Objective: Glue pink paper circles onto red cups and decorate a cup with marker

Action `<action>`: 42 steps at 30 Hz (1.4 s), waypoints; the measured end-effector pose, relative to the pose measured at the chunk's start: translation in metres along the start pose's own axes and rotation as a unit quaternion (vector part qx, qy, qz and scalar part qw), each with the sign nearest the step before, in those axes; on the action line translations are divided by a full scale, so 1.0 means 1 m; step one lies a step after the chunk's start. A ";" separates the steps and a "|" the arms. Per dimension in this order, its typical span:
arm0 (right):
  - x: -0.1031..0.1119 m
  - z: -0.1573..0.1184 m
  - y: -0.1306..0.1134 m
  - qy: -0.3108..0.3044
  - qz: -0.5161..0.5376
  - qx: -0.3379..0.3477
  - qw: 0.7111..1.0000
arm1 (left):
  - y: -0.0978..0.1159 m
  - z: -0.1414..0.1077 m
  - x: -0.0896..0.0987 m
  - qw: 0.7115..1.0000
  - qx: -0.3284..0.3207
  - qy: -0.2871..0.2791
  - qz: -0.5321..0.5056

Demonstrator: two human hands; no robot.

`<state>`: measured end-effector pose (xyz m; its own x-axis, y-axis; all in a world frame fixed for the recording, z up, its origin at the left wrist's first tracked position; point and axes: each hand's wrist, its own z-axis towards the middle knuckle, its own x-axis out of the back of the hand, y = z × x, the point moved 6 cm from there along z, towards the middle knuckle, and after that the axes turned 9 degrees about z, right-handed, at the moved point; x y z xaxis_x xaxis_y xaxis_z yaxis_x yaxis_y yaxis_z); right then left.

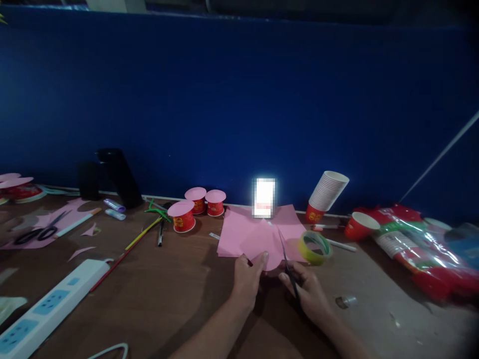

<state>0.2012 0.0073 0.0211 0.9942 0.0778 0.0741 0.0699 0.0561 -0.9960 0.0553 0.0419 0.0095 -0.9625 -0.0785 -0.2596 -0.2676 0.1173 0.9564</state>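
Observation:
My left hand (247, 279) pinches a piece of pink paper (270, 260) between thumb and fingers; its lower edge is rounded. My right hand (307, 286) is closed on a pair of dark scissors (289, 271), whose blades point up and away along the right side of that paper. Whether the blades touch the paper, I cannot tell. Behind lies a stack of pink sheets (229, 239), partly hidden by the held piece. A roll of yellow-green tape (314, 248) lies just beyond my right hand.
Red paper cups (183, 223) with pink discs stand back left. A leaning stack of paper cups (328, 192), a red cup (359, 227) and plastic-wrapped cups (419, 249) are right. A white power strip (52, 304) lies front left. Another person's hand (8, 227) is near scissors (37, 234).

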 end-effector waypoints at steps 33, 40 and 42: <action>0.001 0.001 -0.003 0.002 0.015 0.031 0.999 | 0.008 -0.007 -0.003 0.998 0.015 -0.001 0.065; 0.000 0.001 -0.003 -0.004 0.032 0.034 0.999 | 0.004 -0.005 -0.004 0.999 0.010 -0.010 0.051; 0.000 0.001 -0.002 -0.006 0.033 0.033 0.999 | 0.003 -0.004 -0.005 0.999 0.009 -0.016 0.043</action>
<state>0.2014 0.0082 0.0228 0.9955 0.0949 0.0087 -0.0024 0.1168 -0.9932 0.0589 0.0386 0.0144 -0.9829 -0.0353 -0.1808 -0.1840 0.1395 0.9730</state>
